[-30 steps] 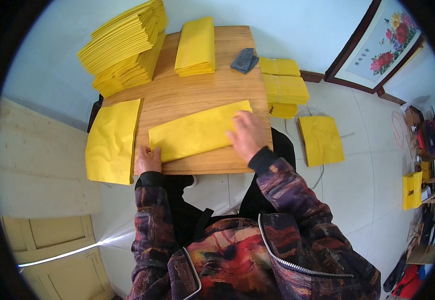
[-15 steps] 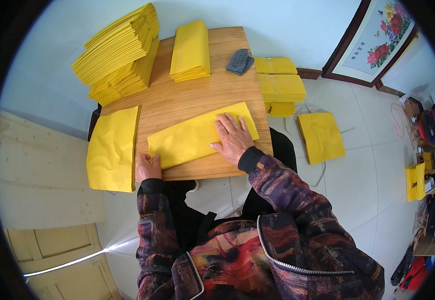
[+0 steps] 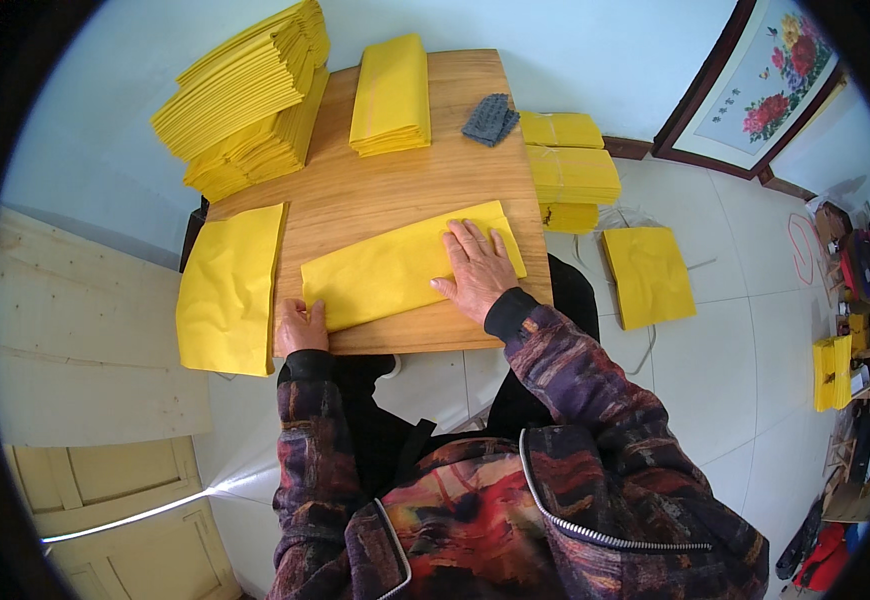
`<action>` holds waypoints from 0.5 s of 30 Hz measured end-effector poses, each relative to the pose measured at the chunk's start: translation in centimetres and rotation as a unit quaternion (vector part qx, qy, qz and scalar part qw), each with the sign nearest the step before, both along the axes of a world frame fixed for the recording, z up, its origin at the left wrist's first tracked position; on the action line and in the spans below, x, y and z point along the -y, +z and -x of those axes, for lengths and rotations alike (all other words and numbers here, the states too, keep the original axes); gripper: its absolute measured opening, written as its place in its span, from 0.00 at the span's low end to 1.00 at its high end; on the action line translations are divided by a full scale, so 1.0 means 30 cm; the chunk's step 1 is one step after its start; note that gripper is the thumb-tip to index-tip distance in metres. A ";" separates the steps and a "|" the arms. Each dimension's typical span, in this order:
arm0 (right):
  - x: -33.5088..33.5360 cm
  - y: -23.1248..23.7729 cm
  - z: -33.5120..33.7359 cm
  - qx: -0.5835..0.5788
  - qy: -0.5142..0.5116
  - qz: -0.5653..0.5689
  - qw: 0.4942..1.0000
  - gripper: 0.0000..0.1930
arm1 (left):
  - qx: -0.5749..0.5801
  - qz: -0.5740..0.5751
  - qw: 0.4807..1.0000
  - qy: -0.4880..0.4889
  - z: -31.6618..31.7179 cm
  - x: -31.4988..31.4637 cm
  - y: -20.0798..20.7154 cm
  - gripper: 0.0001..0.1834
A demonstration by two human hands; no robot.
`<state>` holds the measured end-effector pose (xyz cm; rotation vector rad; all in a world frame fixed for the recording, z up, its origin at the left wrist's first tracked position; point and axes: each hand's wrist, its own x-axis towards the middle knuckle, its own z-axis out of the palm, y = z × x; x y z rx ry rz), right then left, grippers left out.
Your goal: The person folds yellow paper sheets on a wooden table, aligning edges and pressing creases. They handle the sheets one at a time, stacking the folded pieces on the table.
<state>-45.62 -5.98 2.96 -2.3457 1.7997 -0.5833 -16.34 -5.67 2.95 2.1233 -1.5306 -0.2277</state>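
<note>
A long folded yellow sheet (image 3: 385, 272) lies aslant on the near part of the wooden table. My right hand (image 3: 477, 270) rests flat on its right part, fingers spread. At its lower left corner, my left hand (image 3: 302, 328) is closed with fingers curled, pinching the edge beside the table's front. Left of that hand, a wrinkled yellow piece (image 3: 227, 290) hangs partly over the table's left edge. Whether the sheet is cloth or paper cannot be told.
A tall stack of folded yellow pieces (image 3: 245, 110) stands at the far left, with a lower yellow stack (image 3: 392, 95) beside it. A grey cloth (image 3: 491, 120) lies at the far right corner. Yellow bundles (image 3: 570, 172) and a yellow square stack (image 3: 648, 276) sit right of the table (image 3: 455, 175).
The whole view has shifted slightly. Both hands keep nearly the same places on the folded yellow sheet, the left one still at its corner.
</note>
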 end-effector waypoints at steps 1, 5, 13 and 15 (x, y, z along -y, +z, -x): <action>0.000 0.001 0.001 -0.001 0.000 -0.001 1.000 0.35 | 0.009 -0.007 1.000 0.005 0.001 0.000 0.002 0.18; 0.002 0.009 0.000 -0.004 0.001 -0.002 1.000 0.35 | 0.008 -0.001 1.000 -0.002 -0.001 -0.001 0.000 0.18; 0.005 0.013 -0.004 -0.001 -0.015 -0.028 0.999 0.36 | 0.028 -0.018 0.999 0.024 -0.012 0.013 -0.033 0.21; 0.010 0.015 -0.003 -0.018 -0.006 -0.032 0.999 0.36 | 0.005 -0.014 0.999 0.030 -0.011 0.013 -0.029 0.20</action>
